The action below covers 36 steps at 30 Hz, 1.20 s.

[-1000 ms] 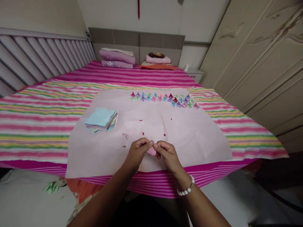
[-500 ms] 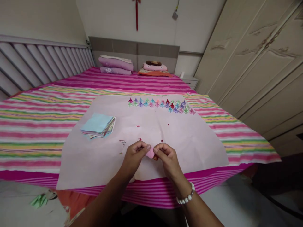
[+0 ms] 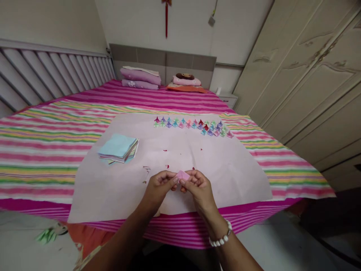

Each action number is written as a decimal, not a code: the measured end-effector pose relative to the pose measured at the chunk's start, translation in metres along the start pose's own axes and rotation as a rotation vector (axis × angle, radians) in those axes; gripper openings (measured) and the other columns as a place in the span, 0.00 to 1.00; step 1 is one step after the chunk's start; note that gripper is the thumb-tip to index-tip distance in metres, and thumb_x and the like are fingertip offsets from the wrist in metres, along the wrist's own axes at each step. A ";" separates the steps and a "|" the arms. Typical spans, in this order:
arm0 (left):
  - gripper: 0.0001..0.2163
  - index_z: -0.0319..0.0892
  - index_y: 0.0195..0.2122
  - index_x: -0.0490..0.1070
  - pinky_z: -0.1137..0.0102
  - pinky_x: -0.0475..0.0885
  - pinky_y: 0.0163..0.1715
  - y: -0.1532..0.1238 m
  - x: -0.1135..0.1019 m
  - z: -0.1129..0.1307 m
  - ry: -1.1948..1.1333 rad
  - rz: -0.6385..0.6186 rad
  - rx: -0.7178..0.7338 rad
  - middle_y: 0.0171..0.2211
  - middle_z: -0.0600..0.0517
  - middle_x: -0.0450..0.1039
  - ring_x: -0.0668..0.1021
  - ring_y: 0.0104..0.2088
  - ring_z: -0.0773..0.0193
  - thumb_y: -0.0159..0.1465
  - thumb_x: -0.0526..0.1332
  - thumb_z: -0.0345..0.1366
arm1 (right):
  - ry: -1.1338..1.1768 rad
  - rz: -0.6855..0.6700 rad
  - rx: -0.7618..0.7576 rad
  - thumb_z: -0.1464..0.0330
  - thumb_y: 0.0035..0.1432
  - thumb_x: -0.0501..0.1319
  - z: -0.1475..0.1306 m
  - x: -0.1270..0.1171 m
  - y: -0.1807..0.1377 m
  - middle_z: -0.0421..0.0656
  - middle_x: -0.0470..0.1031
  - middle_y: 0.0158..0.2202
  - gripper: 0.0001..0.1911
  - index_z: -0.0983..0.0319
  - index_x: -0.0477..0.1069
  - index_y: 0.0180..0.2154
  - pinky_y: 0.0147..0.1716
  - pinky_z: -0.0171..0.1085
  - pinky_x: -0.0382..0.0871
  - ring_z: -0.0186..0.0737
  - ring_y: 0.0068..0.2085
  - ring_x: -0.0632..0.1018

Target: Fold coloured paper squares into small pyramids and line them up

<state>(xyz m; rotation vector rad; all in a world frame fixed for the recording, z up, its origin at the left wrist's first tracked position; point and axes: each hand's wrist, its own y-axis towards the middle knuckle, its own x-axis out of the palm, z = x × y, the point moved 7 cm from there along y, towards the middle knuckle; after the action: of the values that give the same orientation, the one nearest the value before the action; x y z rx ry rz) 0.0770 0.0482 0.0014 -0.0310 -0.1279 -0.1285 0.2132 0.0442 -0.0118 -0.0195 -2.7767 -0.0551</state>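
A small piece of folded pink paper (image 3: 183, 175) is pinched between my two hands, just above the large pale sheet (image 3: 113, 195). My left hand (image 3: 161, 185) grips its left side with thumb and fingers. On the right side, my right hand (image 3: 199, 185) holds it the same way, a white bead bracelet on the wrist. At the far side of the sheet stand rows of small folded paper pieces (image 3: 194, 126) in several colours. A stack of square paper (image 3: 118, 146), light blue on top, lies to the left.
Small red scraps (image 3: 167, 166) and marks dot the sheet around my hands. The sheet lies on a bed with a striped cover (image 3: 39, 150). Folded bedding (image 3: 141, 78) rests by the headboard, a rail (image 3: 56, 67) runs along the left, and a wardrobe (image 3: 304, 82) stands right.
The pink paper has been turned and raised, so more of its flat face shows above my fingertips. Both hands have shifted slightly around it, thumbs now lower on its near edge.
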 end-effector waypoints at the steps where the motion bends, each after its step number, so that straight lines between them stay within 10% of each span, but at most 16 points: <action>1: 0.11 0.37 0.32 0.73 0.72 0.68 0.28 -0.001 -0.001 0.000 -0.003 0.001 0.003 0.23 0.54 0.72 0.73 0.25 0.68 0.53 0.67 0.39 | 0.003 -0.002 -0.016 0.66 0.42 0.73 -0.002 0.001 -0.001 0.34 0.74 0.21 0.20 0.61 0.72 0.39 0.23 0.32 0.67 0.32 0.21 0.74; 10: 0.07 0.40 0.34 0.68 0.74 0.67 0.31 -0.009 0.005 0.023 0.057 -0.060 0.177 0.26 0.56 0.67 0.71 0.28 0.70 0.58 0.64 0.36 | -0.109 -0.013 -0.134 0.69 0.45 0.72 -0.023 0.000 -0.011 0.35 0.73 0.21 0.14 0.60 0.74 0.36 0.26 0.31 0.67 0.31 0.24 0.74; 36: 0.12 0.40 0.33 0.65 0.71 0.70 0.31 -0.002 0.001 0.006 -0.010 -0.240 -0.028 0.28 0.54 0.73 0.76 0.28 0.68 0.57 0.66 0.40 | -0.089 -0.186 0.072 0.68 0.44 0.73 -0.009 0.009 0.002 0.37 0.76 0.18 0.13 0.62 0.75 0.32 0.24 0.29 0.69 0.31 0.21 0.75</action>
<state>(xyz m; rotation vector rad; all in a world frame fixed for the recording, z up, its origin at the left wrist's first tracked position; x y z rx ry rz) 0.0768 0.0461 0.0079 -0.0443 -0.1392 -0.3701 0.2084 0.0454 0.0001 0.2607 -2.8596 -0.0010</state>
